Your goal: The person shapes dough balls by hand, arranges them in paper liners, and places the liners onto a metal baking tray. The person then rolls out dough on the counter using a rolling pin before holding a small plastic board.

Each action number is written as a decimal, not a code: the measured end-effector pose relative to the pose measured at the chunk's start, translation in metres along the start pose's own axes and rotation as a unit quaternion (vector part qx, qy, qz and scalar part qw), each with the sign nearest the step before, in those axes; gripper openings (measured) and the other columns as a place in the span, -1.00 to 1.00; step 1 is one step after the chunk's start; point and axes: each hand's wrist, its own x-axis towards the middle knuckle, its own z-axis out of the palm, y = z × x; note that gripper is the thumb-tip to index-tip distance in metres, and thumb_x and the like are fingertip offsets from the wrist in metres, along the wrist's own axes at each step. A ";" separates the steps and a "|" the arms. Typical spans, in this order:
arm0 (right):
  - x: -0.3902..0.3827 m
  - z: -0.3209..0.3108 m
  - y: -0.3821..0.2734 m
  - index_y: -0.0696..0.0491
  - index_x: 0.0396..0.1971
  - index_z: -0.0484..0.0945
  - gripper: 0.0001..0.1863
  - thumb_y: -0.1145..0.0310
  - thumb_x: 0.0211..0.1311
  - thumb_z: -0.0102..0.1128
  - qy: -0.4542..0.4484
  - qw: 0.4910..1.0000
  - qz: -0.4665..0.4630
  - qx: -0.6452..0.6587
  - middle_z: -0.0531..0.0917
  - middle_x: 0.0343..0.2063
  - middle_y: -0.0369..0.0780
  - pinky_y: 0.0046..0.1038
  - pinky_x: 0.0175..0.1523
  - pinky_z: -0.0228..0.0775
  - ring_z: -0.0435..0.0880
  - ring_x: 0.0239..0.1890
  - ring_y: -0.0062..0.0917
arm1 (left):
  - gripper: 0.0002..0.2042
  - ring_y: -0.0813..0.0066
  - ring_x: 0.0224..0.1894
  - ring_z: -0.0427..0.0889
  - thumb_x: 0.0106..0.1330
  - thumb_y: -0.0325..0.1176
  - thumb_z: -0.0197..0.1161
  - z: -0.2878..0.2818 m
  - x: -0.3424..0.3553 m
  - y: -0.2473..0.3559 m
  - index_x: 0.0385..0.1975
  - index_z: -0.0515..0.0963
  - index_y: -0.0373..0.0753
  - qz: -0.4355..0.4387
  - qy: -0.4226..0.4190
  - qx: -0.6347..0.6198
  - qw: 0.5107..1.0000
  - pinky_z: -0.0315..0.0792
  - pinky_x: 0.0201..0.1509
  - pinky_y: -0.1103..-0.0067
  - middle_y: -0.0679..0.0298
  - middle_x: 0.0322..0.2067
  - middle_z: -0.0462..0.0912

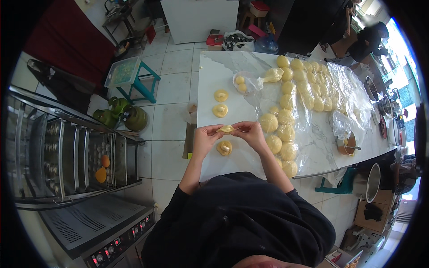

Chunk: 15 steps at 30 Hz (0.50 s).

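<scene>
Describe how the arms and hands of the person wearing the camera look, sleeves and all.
Black or very dark sleeves end near the elbows, leaving both forearms bare. The left hand and right hand are ungloved; no watch or bracelet shows.

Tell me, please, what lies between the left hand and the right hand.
A small yellow dough piece, held by the left hand and the right hand; the head view shows it.

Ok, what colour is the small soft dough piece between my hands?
The small dough piece is pale yellow, clearest in the head view.
</scene>
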 end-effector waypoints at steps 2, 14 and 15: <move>0.001 0.002 0.002 0.17 -0.39 0.52 -0.72 0.51 -0.24 0.26 0.035 0.998 -0.021 -0.051 0.56 -0.46 -0.18 -0.60 -0.33 0.43 0.55 -0.44 -0.60 | -0.73 0.56 -0.40 0.55 0.00 -0.59 0.14 0.005 0.001 -0.007 -0.24 0.44 -0.41 0.014 0.018 0.050 0.998 0.41 -0.30 0.72 0.19 -0.42 0.57; -0.001 0.010 0.008 0.14 -0.44 0.56 -0.82 0.53 -0.16 0.17 0.102 0.989 -0.071 -0.079 0.58 -0.50 -0.19 -0.60 -0.42 0.42 0.57 -0.51 -0.54 | -0.72 0.41 -0.38 0.57 0.03 -0.52 0.10 0.017 -0.001 -0.007 -0.20 0.46 -0.22 0.023 0.070 0.203 0.976 0.38 -0.32 0.62 0.12 -0.43 0.56; -0.001 0.014 0.009 0.14 -0.44 0.55 -0.83 0.54 -0.14 0.15 0.116 0.988 -0.067 -0.070 0.58 -0.50 -0.19 -0.59 -0.41 0.42 0.57 -0.51 -0.52 | -0.64 0.29 -0.36 0.56 -0.01 -0.61 0.06 0.021 0.001 -0.014 -0.13 0.37 -0.28 0.037 0.067 0.253 0.965 0.39 -0.33 0.57 0.03 -0.38 0.53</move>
